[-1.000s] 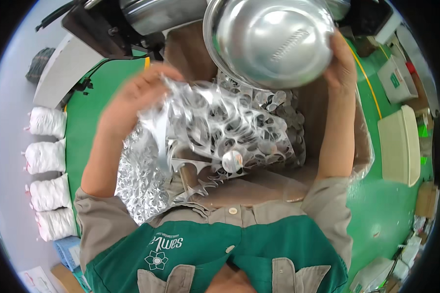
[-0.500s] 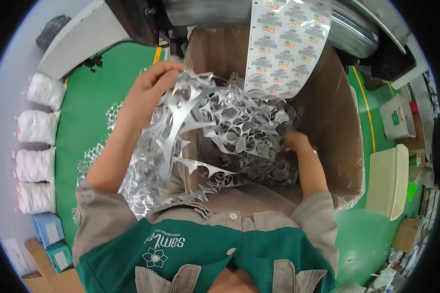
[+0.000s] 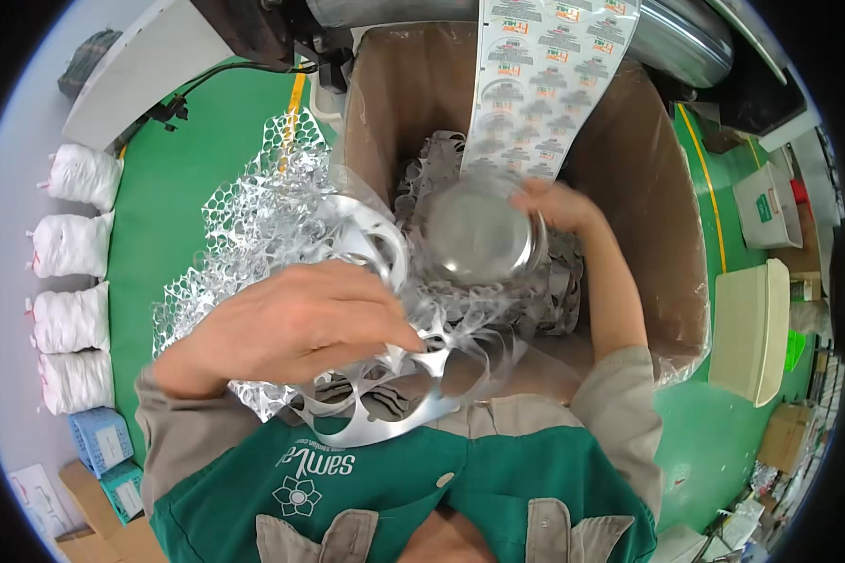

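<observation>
A silvery foil web (image 3: pixel 385 433), punched with rows of round holes so that only thin curved ribs remain, bends in a loose, partly blurred loop in front of the shirt (image 3: pixel 535 460). The left hand (image 3: pixel 296 324) lies over its upper side, palm down, thumb and fingertips drawn together on a rib; the loop hangs below and to the right of those fingertips. The right hand (image 3: pixel 554 205) is closed on the rim of a round, shiny metal bowl (image 3: pixel 479 230), fingers at its upper right edge. Blur hides whether the bowl touches the foil scraps (image 3: pixel 559 291) beneath it.

Those scraps, grey and tangled, lie at the bottom of a deep brown box (image 3: pixel 652 225) with a clear plastic liner showing at its rim. A white printed strip (image 3: pixel 535 94) hangs down into the box behind the bowl. Left of the box, a bright heap of similar holed foil (image 3: pixel 244 220) spreads above the green floor (image 3: pixel 169 188). Farther right stand a cream container (image 3: pixel 749 333) and a white tub (image 3: pixel 765 206).
</observation>
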{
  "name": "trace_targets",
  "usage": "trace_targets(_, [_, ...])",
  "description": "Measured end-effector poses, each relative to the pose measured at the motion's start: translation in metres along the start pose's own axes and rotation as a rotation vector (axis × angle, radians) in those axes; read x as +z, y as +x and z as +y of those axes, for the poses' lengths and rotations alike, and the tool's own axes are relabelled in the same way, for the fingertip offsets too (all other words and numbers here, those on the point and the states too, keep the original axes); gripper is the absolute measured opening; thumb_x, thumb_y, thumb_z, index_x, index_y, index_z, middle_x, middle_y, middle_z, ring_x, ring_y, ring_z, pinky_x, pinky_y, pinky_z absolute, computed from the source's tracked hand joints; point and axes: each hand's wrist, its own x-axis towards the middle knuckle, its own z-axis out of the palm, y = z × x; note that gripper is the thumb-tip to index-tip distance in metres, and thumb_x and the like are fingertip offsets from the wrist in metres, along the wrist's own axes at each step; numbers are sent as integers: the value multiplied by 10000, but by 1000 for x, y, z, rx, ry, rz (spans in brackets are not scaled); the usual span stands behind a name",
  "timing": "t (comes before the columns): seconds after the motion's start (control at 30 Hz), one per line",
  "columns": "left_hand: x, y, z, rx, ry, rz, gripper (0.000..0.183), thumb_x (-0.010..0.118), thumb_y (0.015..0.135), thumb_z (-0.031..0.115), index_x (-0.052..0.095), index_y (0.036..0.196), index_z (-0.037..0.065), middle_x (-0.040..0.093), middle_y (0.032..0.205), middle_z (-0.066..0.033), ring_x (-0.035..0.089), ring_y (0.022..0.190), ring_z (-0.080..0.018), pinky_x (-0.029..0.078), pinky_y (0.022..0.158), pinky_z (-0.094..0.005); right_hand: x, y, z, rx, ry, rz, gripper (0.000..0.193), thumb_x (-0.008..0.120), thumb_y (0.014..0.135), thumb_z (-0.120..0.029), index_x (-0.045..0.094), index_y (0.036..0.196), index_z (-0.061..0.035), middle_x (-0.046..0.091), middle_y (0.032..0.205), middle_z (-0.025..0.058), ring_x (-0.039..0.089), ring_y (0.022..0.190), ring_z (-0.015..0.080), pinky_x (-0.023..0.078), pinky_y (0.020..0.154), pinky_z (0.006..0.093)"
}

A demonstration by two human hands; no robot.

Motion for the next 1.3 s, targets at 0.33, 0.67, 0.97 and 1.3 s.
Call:
trace_targets(0.33, [29,16,-68,-88,659,307,518,595,749,479,570,935,-3,561,1017,-184,424,1110,-369,326,951,-476,35,1,-14,-17,-747,-193,628,767,555,-374,589,1080,-77,615,1034,108,547,999,245,418,864,326])
trace_targets(0.67, [52,13,-111,-214,612,114,284,623,735,387,646,760,105,581,648,-13,559,811,-173,80,1022,-623,-7,-77,-145,23,-543,-217,470,757,619,-241,578,985,-7,611,881,67,541,822,146,419,732,276])
trace_targets(0.97, [61,14,-116,-159,564,344,221,643,727,348,649,754,129,548,599,8,552,715,-156,89,1029,-607,-51,-11,49,-355,778,610,469,581,822,-383,518,1130,-35,587,1027,75,560,909,172,475,730,291])
trace_targets(1.3, [54,20,-115,-86,430,339,189,623,766,296,657,831,122,554,694,2,559,760,-161,54,1039,-584,-46,-6,77,430,-551,165,464,709,717,-336,572,1010,-3,601,846,101,542,693,160,455,618,309])
